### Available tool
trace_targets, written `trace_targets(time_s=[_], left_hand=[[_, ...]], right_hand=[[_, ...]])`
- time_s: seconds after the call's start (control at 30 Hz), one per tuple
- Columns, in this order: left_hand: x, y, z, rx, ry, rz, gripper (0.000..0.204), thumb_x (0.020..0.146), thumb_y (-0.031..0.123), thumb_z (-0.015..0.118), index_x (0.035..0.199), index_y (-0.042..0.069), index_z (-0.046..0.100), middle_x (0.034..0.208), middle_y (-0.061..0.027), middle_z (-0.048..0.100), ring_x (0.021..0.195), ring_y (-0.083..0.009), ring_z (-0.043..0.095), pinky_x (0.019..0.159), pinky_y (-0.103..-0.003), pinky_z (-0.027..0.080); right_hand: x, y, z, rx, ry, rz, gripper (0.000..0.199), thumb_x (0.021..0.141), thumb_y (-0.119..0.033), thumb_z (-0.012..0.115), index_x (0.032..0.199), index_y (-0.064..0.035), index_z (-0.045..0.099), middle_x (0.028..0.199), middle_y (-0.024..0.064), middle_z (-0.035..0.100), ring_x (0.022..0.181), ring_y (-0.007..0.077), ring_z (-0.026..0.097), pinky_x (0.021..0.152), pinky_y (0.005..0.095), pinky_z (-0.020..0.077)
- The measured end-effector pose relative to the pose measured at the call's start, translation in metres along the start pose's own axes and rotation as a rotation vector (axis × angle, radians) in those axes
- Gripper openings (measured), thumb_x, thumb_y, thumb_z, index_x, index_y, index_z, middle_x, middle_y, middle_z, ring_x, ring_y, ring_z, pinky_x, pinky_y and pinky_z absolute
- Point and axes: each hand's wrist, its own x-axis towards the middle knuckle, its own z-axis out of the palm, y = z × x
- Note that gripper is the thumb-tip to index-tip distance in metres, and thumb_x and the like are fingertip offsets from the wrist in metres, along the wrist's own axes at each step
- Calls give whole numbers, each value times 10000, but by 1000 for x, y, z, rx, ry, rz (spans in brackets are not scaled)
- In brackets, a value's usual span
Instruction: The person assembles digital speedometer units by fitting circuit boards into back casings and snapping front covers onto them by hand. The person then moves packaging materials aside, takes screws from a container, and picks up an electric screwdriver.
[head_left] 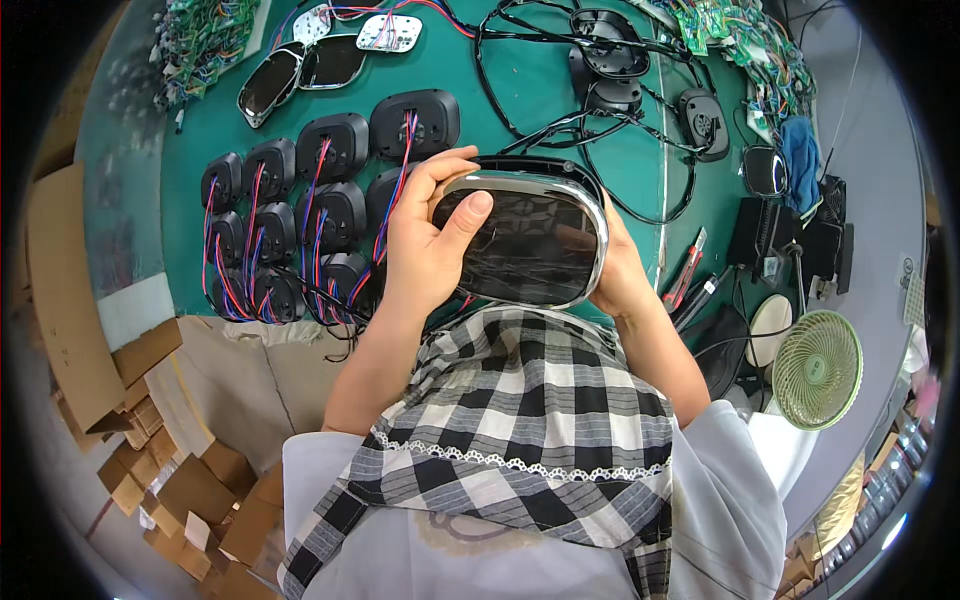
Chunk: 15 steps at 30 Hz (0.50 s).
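So the unit [525,260] is at the near edge of the mat [440,65], right by the apron [540,370], held in 2 hands. Left hand [425,235] is pinching it, thumb on the dark face; right hand [622,265] wraps the other side, fingertips hidden. I'd grip the chrome rim [603,240] instead so the gloss doesn't smudge, and squeeze both sides evenly. Can't make out any writing on it. The fan [835,400] has 1 mark on its hub, too small to read.

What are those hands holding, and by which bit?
A glossy black rounded panel with a shiny silver rim: the left hand holds its left side, the right hand its right edge.
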Motion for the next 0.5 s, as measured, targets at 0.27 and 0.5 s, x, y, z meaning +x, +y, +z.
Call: trace_targets(time_s=[0.27, 0.5], left_hand=[[0, 0, 12, -29, 99, 43, 387, 870, 186, 667, 1157, -14, 502, 1161, -124, 582, 1038, -158, 561, 921, -283, 423], [-4, 0, 13, 5, 86, -59, 383, 857, 161, 677, 1166, -18, 539, 1132, -120, 613, 991, -146, 584, 894, -263, 437]], right_hand=[[1, 8, -11, -105, -66, -100, 639, 812, -20, 667, 1364, -46, 348, 1248, 82, 509, 1130, 173, 514, 954, 308, 435], [-7, 5, -8, -222, -68, -127, 677, 804, -14, 654, 1390, -52, 318, 1279, 83, 492, 1170, 182, 488, 976, 320, 412]])
